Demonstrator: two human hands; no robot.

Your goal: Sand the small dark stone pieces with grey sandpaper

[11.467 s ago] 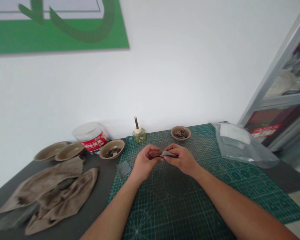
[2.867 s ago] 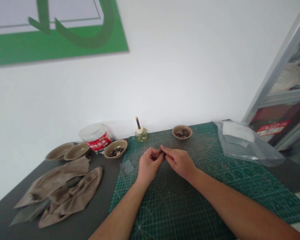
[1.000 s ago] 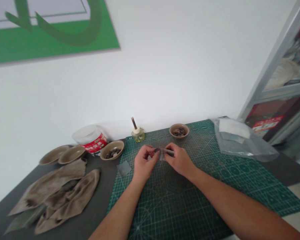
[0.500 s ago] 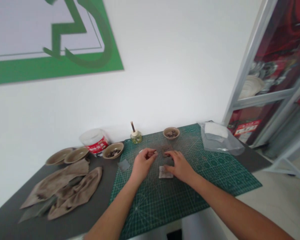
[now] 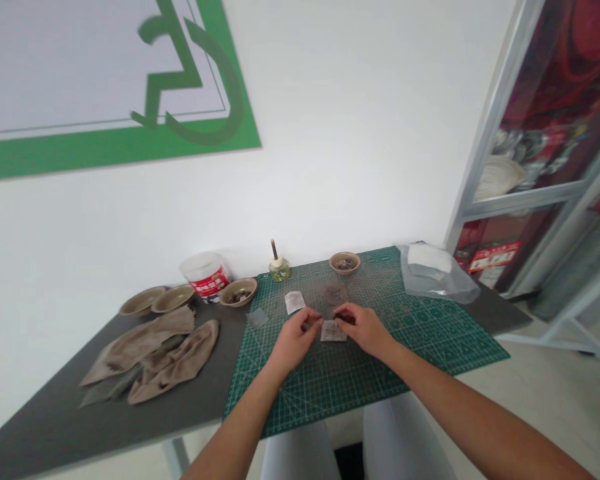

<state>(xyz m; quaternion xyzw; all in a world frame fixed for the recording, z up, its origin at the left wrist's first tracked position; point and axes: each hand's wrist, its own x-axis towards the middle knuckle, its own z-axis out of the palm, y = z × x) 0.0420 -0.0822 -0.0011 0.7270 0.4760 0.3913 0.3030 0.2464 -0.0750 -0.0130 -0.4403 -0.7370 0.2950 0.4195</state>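
My left hand [image 5: 296, 339] is closed in a pinch just left of a small pale patterned square [image 5: 334, 331] that lies flat on the green cutting mat [image 5: 380, 367]. Whatever its fingertips hold, if anything, is too small to make out. On the other side, my right hand [image 5: 364, 328] pinches a small dark piece [image 5: 344, 319] at the square's upper right edge. Its kind does not show. Beyond the hands lies a brownish translucent square [image 5: 336, 293] with dark marks. A white printed slip [image 5: 295, 302] rests above my left hand, and a grey translucent square [image 5: 257, 318] is further left.
Along the wall stand a bowl of small dark bits [image 5: 345, 263], a glass bottle with a brush [image 5: 279, 268], another filled bowl [image 5: 239, 293] and a white tub [image 5: 205, 275]. Crumpled brown cloths [image 5: 165, 353] lie left. A clear plastic bag [image 5: 437, 273] lies right.
My right hand has drawn its fingers into a pinch on a small dark piece. My left hand has moved nearer the pale square, uncovering the white slip. The camera view has shifted slightly.
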